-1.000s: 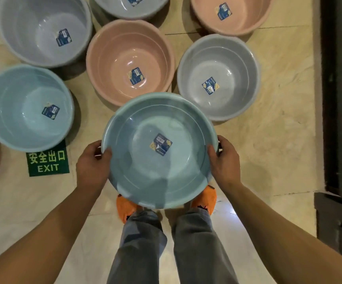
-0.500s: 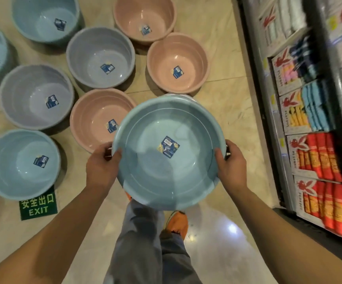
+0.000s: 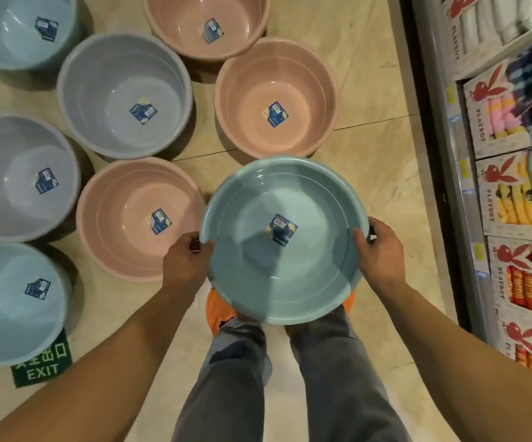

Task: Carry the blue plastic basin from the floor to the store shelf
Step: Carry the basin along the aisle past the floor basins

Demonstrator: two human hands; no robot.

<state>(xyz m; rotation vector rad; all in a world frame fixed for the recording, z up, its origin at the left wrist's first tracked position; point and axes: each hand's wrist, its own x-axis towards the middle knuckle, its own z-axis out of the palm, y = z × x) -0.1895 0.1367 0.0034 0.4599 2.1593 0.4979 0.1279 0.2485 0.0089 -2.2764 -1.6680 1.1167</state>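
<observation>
A round blue plastic basin [image 3: 285, 269] with a blue label sticker in its bottom is held level above the floor, over my legs and orange shoes. My left hand [image 3: 186, 263] grips its left rim, thumb over the edge. On the opposite rim my right hand [image 3: 381, 255] holds it the same way. The store shelf [image 3: 449, 161] runs along the right side, its grey edge close to my right hand, stocked with packs of coloured towels.
Several more basins stand on the tiled floor to the left and ahead: pink [image 3: 140, 218], pink [image 3: 276, 97], grey [image 3: 124, 94], blue [image 3: 12, 303]. A green EXIT sticker [image 3: 43, 366] lies on the floor at lower left. Bare floor runs between the basins and the shelf.
The view has swung right and the basin moved with both hands toward the shelf, which now fills the right side. The floor basins have shifted left in view. Both grips are unchanged.
</observation>
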